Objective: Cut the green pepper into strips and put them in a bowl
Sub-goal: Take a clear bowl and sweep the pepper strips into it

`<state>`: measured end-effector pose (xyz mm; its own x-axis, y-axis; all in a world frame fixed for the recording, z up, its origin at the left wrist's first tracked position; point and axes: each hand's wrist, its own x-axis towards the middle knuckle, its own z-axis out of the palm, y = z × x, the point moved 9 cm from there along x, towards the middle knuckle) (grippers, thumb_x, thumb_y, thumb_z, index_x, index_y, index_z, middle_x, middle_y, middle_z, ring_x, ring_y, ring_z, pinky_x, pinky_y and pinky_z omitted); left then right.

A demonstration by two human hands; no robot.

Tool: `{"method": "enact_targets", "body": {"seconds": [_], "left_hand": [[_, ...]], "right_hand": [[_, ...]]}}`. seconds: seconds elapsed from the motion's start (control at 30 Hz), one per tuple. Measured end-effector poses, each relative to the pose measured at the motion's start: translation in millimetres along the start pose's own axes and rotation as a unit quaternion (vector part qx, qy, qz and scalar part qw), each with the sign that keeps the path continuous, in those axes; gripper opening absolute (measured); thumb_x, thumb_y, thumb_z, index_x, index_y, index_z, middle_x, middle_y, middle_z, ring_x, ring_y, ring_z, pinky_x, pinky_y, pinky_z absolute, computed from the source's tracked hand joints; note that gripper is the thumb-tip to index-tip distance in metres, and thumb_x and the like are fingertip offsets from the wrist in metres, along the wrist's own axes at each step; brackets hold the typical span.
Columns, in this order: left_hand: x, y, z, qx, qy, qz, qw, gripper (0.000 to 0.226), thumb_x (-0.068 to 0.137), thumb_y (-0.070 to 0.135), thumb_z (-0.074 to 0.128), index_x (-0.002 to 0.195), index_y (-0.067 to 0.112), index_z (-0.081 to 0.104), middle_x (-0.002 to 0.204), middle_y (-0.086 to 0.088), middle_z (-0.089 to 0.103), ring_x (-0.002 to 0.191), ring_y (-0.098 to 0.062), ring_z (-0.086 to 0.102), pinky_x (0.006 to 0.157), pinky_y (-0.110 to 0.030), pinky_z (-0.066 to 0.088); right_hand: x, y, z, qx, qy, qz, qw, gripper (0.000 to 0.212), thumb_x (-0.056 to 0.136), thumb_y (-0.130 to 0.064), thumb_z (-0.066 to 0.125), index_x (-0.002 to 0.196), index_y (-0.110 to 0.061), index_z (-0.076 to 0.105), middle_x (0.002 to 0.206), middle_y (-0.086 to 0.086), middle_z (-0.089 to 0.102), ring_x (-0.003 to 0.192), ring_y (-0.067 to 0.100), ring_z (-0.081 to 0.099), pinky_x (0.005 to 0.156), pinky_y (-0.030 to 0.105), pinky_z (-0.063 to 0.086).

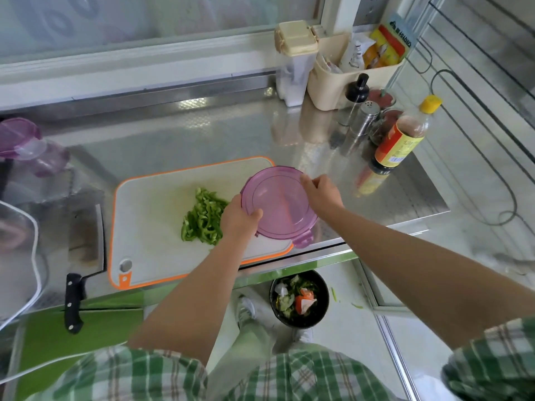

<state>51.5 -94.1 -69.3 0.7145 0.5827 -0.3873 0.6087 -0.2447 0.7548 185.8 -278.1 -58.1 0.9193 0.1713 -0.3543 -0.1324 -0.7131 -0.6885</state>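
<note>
A pile of green pepper strips (204,216) lies on the white cutting board with an orange rim (150,204). At the board's right end is a round container with a purple lid (279,202). My left hand (239,218) grips the lid's left edge, thumb on top. My right hand (320,193) holds its far right edge. The bowl under the lid is mostly hidden; a purple clip (303,238) sticks out at the front.
A cleaver with a black handle (84,256) lies left of the board on the steel counter. Another purple-lidded container (21,140) sits far left. Sauce bottle (402,134), shakers and a cream caddy (341,73) stand at the back right. A black scrap bin (299,299) is on the floor.
</note>
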Motion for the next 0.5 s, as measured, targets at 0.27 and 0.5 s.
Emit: {"method": "enact_targets", "body": {"seconds": [0.27,0.5], "left_hand": [[2,5,-1,-0.026,-0.04,0.009,0.999,0.043,0.083,0.013,0.072,0.123,0.016,0.06,0.106,-0.008,0.07,0.098,-0.031,0.065,0.085,-0.048,0.055],[1,2,2,-0.085,-0.065,-0.017,0.994,0.05,0.088,0.008,0.067,0.135,0.017,0.053,0.109,-0.006,0.065,0.102,-0.031,0.063,0.086,-0.042,0.055]], "right_hand": [[6,23,-3,0.047,0.083,0.006,0.995,0.052,0.093,-0.055,0.048,0.061,-0.017,0.031,0.057,-0.001,0.035,0.057,0.017,0.034,0.052,0.032,0.027],[15,9,-1,-0.096,0.047,0.006,0.994,0.035,0.095,-0.048,0.04,0.09,-0.015,0.052,0.085,0.005,0.059,0.085,0.029,0.057,0.07,0.032,0.037]]}}
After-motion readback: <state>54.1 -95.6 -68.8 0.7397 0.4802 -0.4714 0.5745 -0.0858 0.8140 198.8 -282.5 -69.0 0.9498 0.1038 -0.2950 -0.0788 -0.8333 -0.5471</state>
